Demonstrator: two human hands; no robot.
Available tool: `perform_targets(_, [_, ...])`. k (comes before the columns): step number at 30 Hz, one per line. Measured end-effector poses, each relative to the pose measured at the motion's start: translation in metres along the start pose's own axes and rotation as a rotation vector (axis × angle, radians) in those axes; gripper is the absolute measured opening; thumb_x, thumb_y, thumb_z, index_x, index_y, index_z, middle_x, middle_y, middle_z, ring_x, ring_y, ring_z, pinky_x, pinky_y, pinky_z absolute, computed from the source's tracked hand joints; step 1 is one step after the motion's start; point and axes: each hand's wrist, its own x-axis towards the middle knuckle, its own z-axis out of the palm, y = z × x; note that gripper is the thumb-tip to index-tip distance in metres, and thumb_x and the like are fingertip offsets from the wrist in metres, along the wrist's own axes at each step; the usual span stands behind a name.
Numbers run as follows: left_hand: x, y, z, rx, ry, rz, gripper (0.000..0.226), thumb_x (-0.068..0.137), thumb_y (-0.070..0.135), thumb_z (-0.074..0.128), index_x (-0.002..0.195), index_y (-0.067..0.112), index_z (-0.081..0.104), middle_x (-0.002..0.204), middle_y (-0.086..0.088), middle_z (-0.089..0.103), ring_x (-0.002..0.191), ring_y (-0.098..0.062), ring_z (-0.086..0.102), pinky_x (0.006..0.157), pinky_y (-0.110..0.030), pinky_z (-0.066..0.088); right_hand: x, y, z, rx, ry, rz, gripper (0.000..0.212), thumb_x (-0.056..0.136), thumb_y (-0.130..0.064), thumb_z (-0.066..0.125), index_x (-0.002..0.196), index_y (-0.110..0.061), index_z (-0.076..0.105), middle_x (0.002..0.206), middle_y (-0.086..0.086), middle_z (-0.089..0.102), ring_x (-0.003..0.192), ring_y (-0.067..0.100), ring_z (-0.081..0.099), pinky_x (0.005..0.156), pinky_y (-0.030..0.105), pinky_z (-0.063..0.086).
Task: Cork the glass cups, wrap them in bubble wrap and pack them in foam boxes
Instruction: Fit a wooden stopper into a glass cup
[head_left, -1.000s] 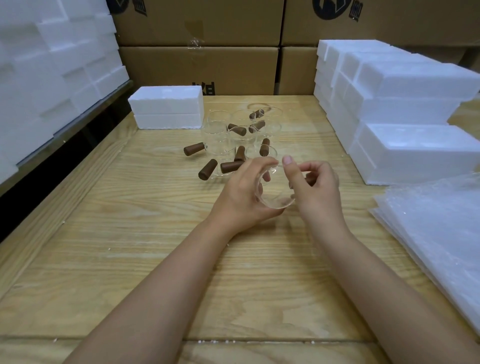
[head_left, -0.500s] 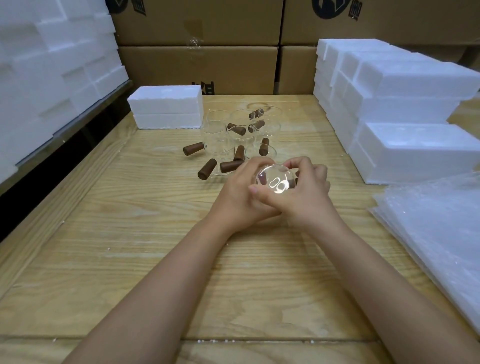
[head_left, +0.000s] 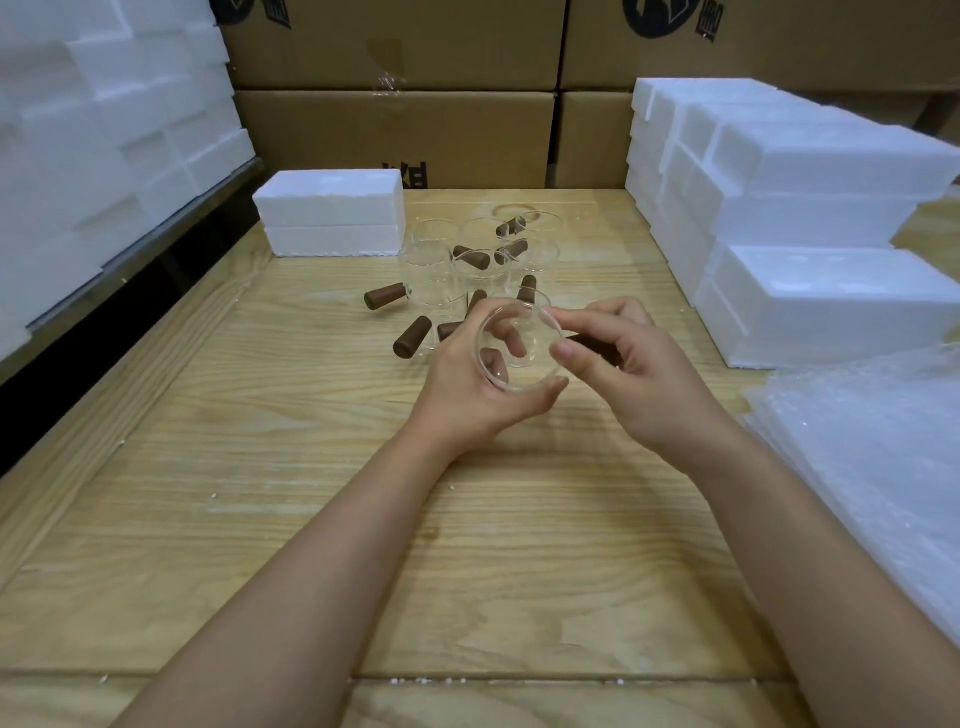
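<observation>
Over mid-counter (head_left: 260, 467) we've got one glass cup (head_left: 524, 358) off the surface, mouth toward us, left hand (head_left: 467, 400) wrapped round its wall. Right hand (head_left: 644, 384) is just beside the rim, fingers curled on what looks like a dark cork (head_left: 597, 345); not seated yet, we judge. So we're at step one for this cup. Behind it the other cups (head_left: 431, 260) stand clustered with loose corks (head_left: 412, 338) among them; can't tell if any is plugged. Bubble wrap sheets (head_left: 883, 467) lie untouched at right, and the foam boxes (head_left: 831, 296) look closed. We see nothing wrapped or packed, so corking, wrapping and boxing are all left.
</observation>
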Motion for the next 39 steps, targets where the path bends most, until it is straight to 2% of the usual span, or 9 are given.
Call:
perform_targets(5, [0.0,0.002,0.0,-0.006,0.007,-0.027,0.051,0.056,0.033,0.079,0.102,0.033,0.057,0.091,0.014,0.057,0.065,-0.034,0.049,0.046,-0.018,0.036,0.0,0.0,0.0,-0.028,-0.013,-0.02,0.04,0.076,-0.022,0.072,0.113,-0.03,0.058,0.099,-0.009,0.04,0.079,-0.019,0.052,0.074,0.002,0.037])
perform_targets(7, [0.0,0.004,0.0,0.006,-0.006,-0.008,0.05,0.055,0.031,0.075,0.1,0.035,0.055,0.088,0.026,0.058,0.059,-0.012,0.049,0.048,-0.014,0.036,-0.001,0.001,0.001,-0.078,-0.01,-0.021,0.045,0.068,-0.033,0.075,0.11,-0.033,0.059,0.1,-0.012,0.039,0.084,-0.017,0.051,0.075,0.001,0.036])
perform_targets(11, [-0.002,0.004,0.0,0.082,-0.009,0.016,0.057,0.052,0.031,0.078,0.101,0.039,0.05,0.084,0.018,0.06,0.063,-0.006,0.048,0.051,-0.018,0.037,-0.001,0.003,0.005,-0.124,0.034,0.023,0.055,0.051,-0.053,0.074,0.101,-0.041,0.056,0.104,-0.014,0.038,0.103,0.009,0.053,0.079,0.007,0.035])
perform_targets(15, [-0.004,0.001,-0.002,0.219,-0.042,0.034,0.065,0.057,0.025,0.087,0.107,0.036,0.048,0.079,0.01,0.05,0.051,0.002,0.045,0.056,-0.015,0.035,-0.004,0.006,0.017,-0.247,0.112,0.038,0.061,0.055,-0.052,0.08,0.104,-0.026,0.053,0.108,-0.011,0.036,0.113,0.016,0.046,0.091,0.02,0.04])
perform_targets(20, [-0.006,0.009,-0.001,0.319,-0.096,0.119,0.066,0.055,0.046,0.063,0.113,0.015,0.057,0.079,0.014,0.047,0.057,0.008,0.048,0.056,-0.005,0.032,-0.01,0.002,0.039,-0.379,0.32,0.046,0.068,0.057,-0.061,0.066,0.101,-0.012,0.049,0.104,-0.005,0.039,0.104,0.018,0.038,0.091,0.038,0.042])
perform_targets(24, [-0.007,0.003,0.003,0.385,-0.126,0.181,0.059,0.06,0.016,0.08,0.114,0.004,0.058,0.086,0.022,0.046,0.079,0.022,0.045,0.067,0.001,0.032,-0.01,-0.001,0.045,-0.272,0.455,0.098,0.055,0.069,-0.064,0.054,0.089,-0.014,0.044,0.095,-0.005,0.042,0.096,0.017,0.042,0.087,0.046,0.042])
perform_targets(31, [-0.007,0.002,0.004,0.286,-0.118,0.174,0.067,0.055,0.021,0.084,0.115,0.006,0.056,0.087,0.017,0.048,0.061,0.011,0.047,0.059,-0.002,0.031,-0.003,0.002,0.037,-0.166,0.457,0.031,0.031,0.102,-0.027,0.038,0.072,-0.018,0.042,0.079,-0.003,0.044,0.085,0.024,0.045,0.077,0.035,0.037])
perform_targets(36, [-0.004,0.003,0.002,0.087,-0.051,0.058,0.06,0.054,0.033,0.081,0.105,0.04,0.05,0.081,0.008,0.053,0.05,-0.003,0.039,0.051,-0.012,0.034,-0.002,0.005,0.031,-0.193,0.367,-0.089,0.029,0.102,-0.015,0.036,0.088,-0.004,0.059,0.088,0.0,0.048,0.091,0.025,0.05,0.081,0.029,0.037])
perform_targets(39, [-0.003,0.005,0.003,0.009,0.0,-0.001,0.055,0.053,0.035,0.08,0.1,0.042,0.051,0.078,0.012,0.053,0.05,-0.003,0.039,0.049,-0.015,0.036,-0.004,0.004,0.029,-0.204,0.299,-0.131,0.035,0.099,-0.022,0.034,0.105,-0.005,0.065,0.098,-0.002,0.049,0.099,0.019,0.049,0.088,0.025,0.038])
